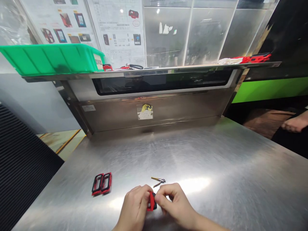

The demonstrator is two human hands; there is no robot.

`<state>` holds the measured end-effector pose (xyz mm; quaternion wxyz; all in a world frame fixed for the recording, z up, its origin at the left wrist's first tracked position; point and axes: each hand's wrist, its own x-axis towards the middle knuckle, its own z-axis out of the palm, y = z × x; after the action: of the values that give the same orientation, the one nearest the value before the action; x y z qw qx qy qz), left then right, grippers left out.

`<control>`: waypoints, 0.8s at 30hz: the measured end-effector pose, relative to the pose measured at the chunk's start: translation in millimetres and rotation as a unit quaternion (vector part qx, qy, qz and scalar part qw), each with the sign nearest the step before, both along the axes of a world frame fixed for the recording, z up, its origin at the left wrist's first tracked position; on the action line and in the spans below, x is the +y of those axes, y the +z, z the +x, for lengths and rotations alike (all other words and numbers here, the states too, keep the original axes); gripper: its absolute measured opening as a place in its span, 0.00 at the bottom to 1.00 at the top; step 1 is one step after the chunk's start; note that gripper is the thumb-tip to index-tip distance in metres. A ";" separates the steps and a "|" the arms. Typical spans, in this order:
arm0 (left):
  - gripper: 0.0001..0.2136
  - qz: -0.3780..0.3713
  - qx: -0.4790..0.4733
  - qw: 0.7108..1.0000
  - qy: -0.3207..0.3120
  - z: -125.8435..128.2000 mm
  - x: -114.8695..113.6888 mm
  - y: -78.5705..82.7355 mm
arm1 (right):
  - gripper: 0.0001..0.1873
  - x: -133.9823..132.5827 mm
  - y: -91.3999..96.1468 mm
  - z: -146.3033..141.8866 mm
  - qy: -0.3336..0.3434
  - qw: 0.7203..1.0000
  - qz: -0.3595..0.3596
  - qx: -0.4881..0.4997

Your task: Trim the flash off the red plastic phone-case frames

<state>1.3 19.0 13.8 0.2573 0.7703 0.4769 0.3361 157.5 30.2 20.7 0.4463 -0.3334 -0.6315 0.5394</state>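
My left hand (pixel 135 205) grips a small red and black plastic frame (pixel 151 202) by its red side, low in the middle of the head view. With thumb and forefinger closed, my right hand (pixel 174 203) pinches the black edge of that same frame. Much of the part is covered by my fingers. Just beyond it on the steel table lies a pair of small cutting pliers (pixel 159 181) with its handles spread. To the left, two similar red and black frames (pixel 101 183) lie side by side.
The steel table (pixel 180 154) ends at an upright back panel. A green bin (pixel 53 59) rests on the shelf (pixel 168 69) above, with red parts (pixel 257 58) at its right end. At the right edge another person's hand (pixel 295 124) shows. A ribbed black surface (pixel 26 163) borders the left.
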 end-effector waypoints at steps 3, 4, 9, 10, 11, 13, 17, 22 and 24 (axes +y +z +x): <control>0.25 0.005 0.001 1.000 0.001 0.2 0.0 -1.4 | 0.26 0.1 -1.0 -0.1 -0.005 1.000 -0.002 -0.004; 0.25 0.006 0.000 1.000 0.001 0.3 0.1 -2.0 | 0.26 0.1 -1.1 -0.1 -0.004 1.000 -0.002 -0.004; 0.25 0.011 -0.008 1.000 0.011 0.6 0.0 -3.2 | 0.24 -0.8 -0.9 0.6 -0.006 1.000 0.008 -0.006; 0.25 0.011 -0.008 1.000 0.009 0.5 -0.2 -2.6 | 0.24 -1.2 -0.8 0.8 -0.010 1.000 0.017 -0.007; 0.25 0.011 -0.008 1.000 0.006 0.4 -0.4 -1.9 | 0.23 -1.5 -0.9 0.9 -0.014 0.999 0.029 -0.009; 0.25 0.009 -0.005 1.000 -0.003 0.1 -0.8 -0.5 | 0.21 -2.3 -1.0 1.0 -0.023 0.998 0.053 -0.014; 0.25 0.008 0.007 1.000 -0.010 -1.2 -0.8 0.3 | 0.19 -3.1 -1.3 0.7 -0.030 0.997 0.071 -0.014; 0.25 0.015 0.014 1.000 -0.008 -2.8 -0.1 -3.8 | 0.18 -3.3 -0.3 0.5 -0.032 0.997 0.076 -0.011; 0.26 0.019 0.010 1.000 -0.005 -2.9 -0.1 -5.2 | 0.17 -3.4 0.1 1.0 -0.028 0.996 0.087 -0.014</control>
<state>-1.6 18.9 8.6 0.2389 0.7808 0.4694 0.3361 158.5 26.8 20.8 0.4798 -0.3182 -0.6725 0.4651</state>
